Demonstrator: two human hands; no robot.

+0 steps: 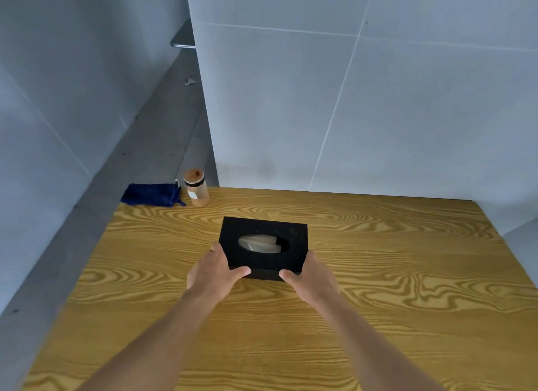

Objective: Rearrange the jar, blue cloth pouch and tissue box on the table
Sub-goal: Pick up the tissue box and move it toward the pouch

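Tissue box [263, 246] sits mid-desk [378, 303], both hands clamped on its near corners: left [214, 272], right [310, 277]. Step looks like moving the box. Jar [196, 187] and pouch [151, 194] wait touching at far-left corner. Next: lift level or slide, clear of them.

wooden table [378, 318], grey tiled wall [349, 99], grey floor [151, 134]

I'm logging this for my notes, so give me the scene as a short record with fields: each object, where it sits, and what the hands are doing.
tissue box: black, table middle, tissue showing in the oval slot
left hand: grips the box's near left corner
right hand: grips the box's near right corner
jar: upright, far left corner
blue cloth pouch: flat, left of the jar
table: wood grain
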